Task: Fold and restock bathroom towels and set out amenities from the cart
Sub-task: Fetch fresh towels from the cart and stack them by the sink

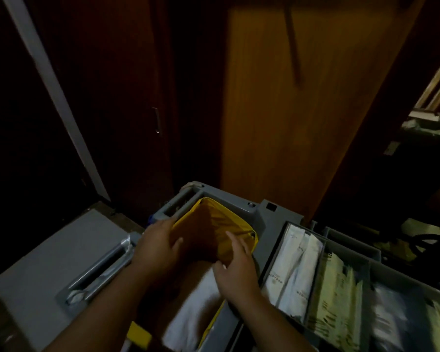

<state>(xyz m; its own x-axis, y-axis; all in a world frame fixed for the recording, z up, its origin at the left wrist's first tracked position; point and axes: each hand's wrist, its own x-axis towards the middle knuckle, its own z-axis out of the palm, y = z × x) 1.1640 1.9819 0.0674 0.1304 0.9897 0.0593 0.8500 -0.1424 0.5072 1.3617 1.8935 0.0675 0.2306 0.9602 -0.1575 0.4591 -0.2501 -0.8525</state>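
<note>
1. While our left hand (158, 247) grips the dark brown folded cloth (201, 237) over the yellow plastic bag (235, 223), we align its edges.
2. Our right hand (236, 273) pinches its near corner; we pull gently, evenly.

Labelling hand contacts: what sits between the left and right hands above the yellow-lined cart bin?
In the head view, a dark brown folded piece fills the gap between left hand and right hand, over the yellow bin liner.
</note>
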